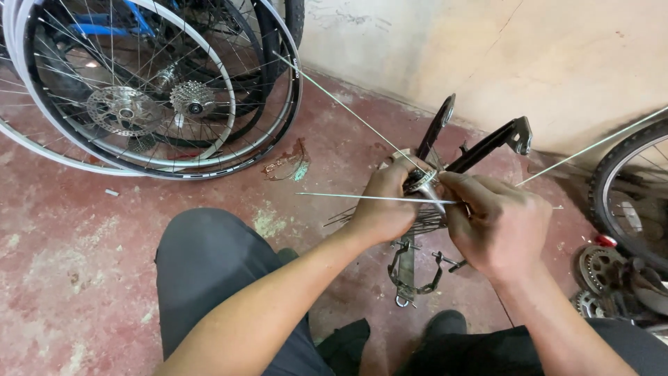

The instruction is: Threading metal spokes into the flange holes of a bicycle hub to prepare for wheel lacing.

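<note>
My left hand (385,203) grips a silver wheel hub (426,185) in front of me. My right hand (497,221) pinches a thin steel spoke (362,197) that sticks out to the left from the hub. Other long spokes (334,97) fan out from the hub toward the upper left and right. A bundle of loose spokes (348,214) lies on the floor under my left hand. Just behind the hub stands a black truing stand (487,145) with two upright arms.
Several bicycle wheels (160,90) with disc rotors and a cassette lean against the wall at upper left. A tyred wheel (630,188) and sprockets (598,268) sit at the right. A metal clamp (410,275) lies on the red concrete floor (83,237) between my knees.
</note>
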